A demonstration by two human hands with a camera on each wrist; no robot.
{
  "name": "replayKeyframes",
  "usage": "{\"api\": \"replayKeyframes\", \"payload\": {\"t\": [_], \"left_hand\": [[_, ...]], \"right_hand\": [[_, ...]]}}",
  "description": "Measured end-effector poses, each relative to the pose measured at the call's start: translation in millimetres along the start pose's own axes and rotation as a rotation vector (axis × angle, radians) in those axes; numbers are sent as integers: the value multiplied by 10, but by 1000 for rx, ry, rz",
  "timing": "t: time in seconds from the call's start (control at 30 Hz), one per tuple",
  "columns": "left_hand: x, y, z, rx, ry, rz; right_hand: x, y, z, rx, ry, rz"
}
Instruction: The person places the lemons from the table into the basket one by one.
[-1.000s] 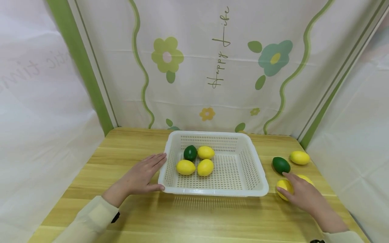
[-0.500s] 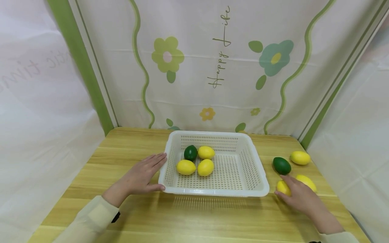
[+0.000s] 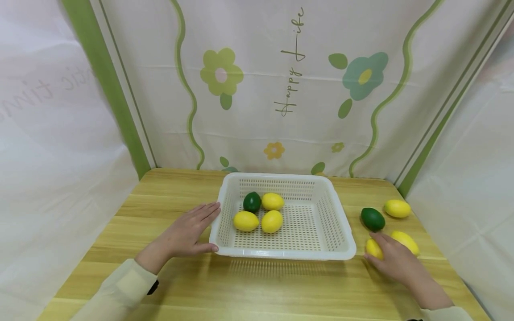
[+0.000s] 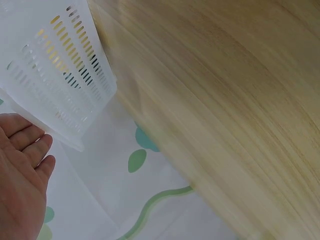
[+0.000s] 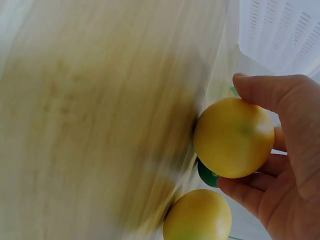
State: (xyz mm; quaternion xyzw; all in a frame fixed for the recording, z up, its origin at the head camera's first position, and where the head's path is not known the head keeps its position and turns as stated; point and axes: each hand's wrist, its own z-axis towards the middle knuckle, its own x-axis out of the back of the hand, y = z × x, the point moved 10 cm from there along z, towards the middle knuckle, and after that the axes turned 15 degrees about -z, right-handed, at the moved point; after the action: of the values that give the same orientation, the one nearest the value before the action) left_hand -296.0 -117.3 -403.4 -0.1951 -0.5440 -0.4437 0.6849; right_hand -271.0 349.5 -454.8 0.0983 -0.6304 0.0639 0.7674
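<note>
A white perforated basket [image 3: 341, 232] [image 4: 60, 90] stands mid-table and holds three yellow lemons [image 3: 245, 220] and one green lime [image 3: 251, 201]. My left hand [image 3: 184, 232] [image 4: 22, 170] lies flat with straight fingers against the basket's left wall. My right hand [image 3: 395, 261] [image 5: 280, 150] grips a yellow lemon [image 3: 372, 248] [image 5: 234, 137] on the table right of the basket, thumb on one side, fingers curled on the other. Beside it lie another lemon [image 3: 405, 240] [image 5: 197, 216], a green lime [image 3: 372, 218] and a further lemon [image 3: 396, 208].
The wooden table [image 3: 281, 285] is closed in by a floral cloth backdrop [image 3: 281, 89] behind and white drapes at both sides. The right drape hangs close to the loose fruit.
My right hand has curled tighter round the yellow lemon and drawn slightly toward me. The left hand and basket have stayed put.
</note>
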Motion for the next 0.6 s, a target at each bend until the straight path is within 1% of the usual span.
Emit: {"api": "replayKeyframes", "payload": {"t": [0.37,0.6], "left_hand": [[10,13,0,-16,16,-2],[-4,7,-5,-10,8,-3]], "right_hand": [[13,-13,36,15,-2,-10],[-3,-12,43,18,0,-10]]}}
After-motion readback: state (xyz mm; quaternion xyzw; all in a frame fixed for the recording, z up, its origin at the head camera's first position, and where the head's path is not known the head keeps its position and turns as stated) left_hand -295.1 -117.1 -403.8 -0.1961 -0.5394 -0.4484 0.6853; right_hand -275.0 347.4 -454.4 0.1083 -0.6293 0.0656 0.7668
